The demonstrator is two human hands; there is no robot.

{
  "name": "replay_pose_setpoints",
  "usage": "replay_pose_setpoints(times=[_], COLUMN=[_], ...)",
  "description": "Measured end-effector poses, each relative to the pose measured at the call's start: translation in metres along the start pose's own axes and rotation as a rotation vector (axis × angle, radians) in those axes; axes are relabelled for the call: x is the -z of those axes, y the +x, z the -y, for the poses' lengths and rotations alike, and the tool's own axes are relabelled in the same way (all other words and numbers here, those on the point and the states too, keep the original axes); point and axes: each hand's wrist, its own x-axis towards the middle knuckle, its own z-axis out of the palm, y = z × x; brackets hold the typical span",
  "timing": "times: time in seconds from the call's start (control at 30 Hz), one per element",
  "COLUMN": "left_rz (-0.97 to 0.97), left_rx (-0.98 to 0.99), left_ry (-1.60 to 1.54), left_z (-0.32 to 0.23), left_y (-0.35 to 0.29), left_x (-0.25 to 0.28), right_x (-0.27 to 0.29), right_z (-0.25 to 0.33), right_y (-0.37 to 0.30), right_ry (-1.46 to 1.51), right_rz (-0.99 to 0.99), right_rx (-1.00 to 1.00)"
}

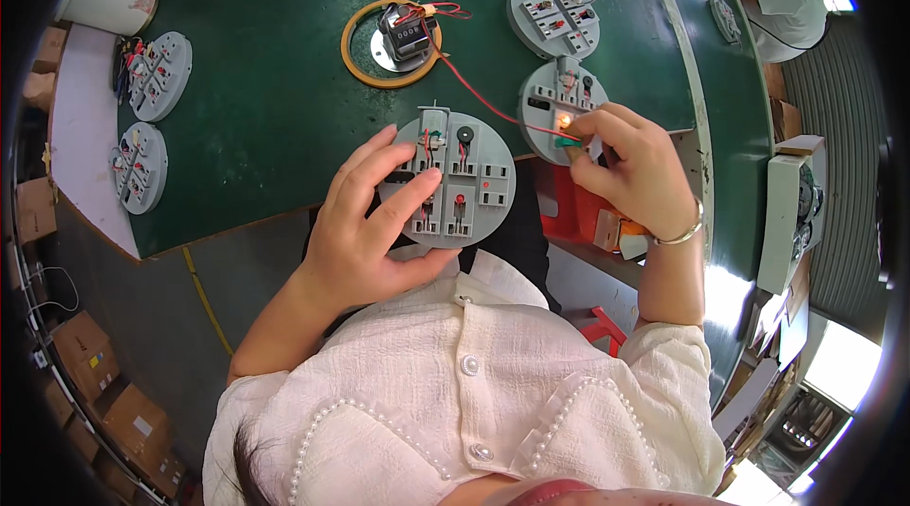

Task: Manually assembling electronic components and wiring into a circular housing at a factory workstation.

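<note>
My left hand (372, 222) grips a round grey circuit board base (493, 207) at the table's near edge. Its thumb lies along the near rim, and its fingers rest over the parts on top. That base carries a small motor (434, 127), a black buzzer (465, 135) and a red bulb (461, 200). To the right, my right hand (626, 160) pinches a green clip (567, 141) at the end of a red wire (479, 97). The clip is at a second round grey base (536, 108), where a small bulb (563, 120) glows. My right fingertips partly hide the contact.
A black counter (409, 40) stands inside an orange ring (353, 65) farther back. Another grey base (531, 23) lies at the far right, with two more (159, 80) at the left edge. A red bin (572, 207) sits below the table; a person (787, 4) is at upper right.
</note>
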Motion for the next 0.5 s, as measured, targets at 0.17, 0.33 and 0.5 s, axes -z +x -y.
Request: replay_pose_setpoints(times=[0.17, 0.33, 0.5], left_rz=[-0.037, 0.002, 0.018], left_rx=[0.015, -0.026, -0.084], left_ry=[0.001, -0.019, -0.017], left_z=[-0.002, -0.013, -0.015], left_y=[0.001, 0.009, 0.015], left_x=[0.001, 0.002, 0.003], right_x=[-0.02, -0.019, 0.004], right_z=[0.004, -0.004, 0.015], right_y=[0.015, 0.029, -0.01], right_ry=[-0.023, 0.001, 0.455], right_rz=[-0.148, -0.125, -0.091], right_rx=[0.13, 0.174, -0.235])
